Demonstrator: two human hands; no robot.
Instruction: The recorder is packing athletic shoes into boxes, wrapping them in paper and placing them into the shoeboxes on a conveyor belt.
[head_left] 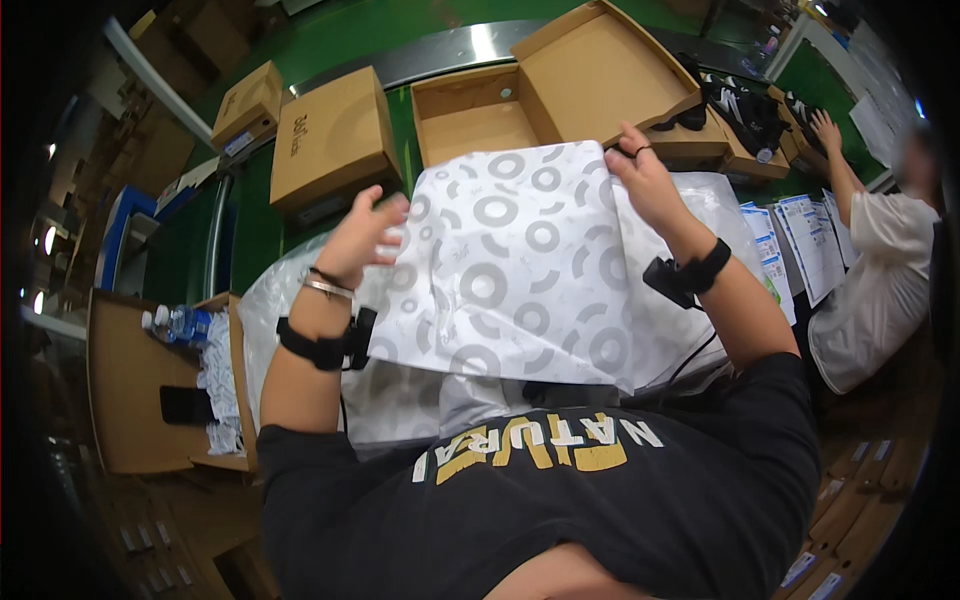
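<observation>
A large white sheet of wrapping paper (pixel 530 270) with grey rings and arcs spreads in front of my body. At its upper right corner, my right hand (pixel 648 185) grips the edge between thumb and fingers. Beside the sheet's left edge is my left hand (pixel 365 238), fingers apart and holding nothing. Just beyond the paper stands an open brown shoe box (pixel 468 105), its lid (pixel 610 70) tilted back to the right. What lies under the paper is hidden, apart from some crumpled clear plastic (pixel 290 290) showing at the sides.
Closed brown boxes (pixel 335 140) stand at the far left. Black shoes (pixel 745 110) rest on boxes at the far right, where a co-worker's hand (pixel 828 130) reaches in. Printed sheets (pixel 810 240) lie nearby. A carton (pixel 140 400) at left holds a water bottle (pixel 180 322) and a phone (pixel 187 405).
</observation>
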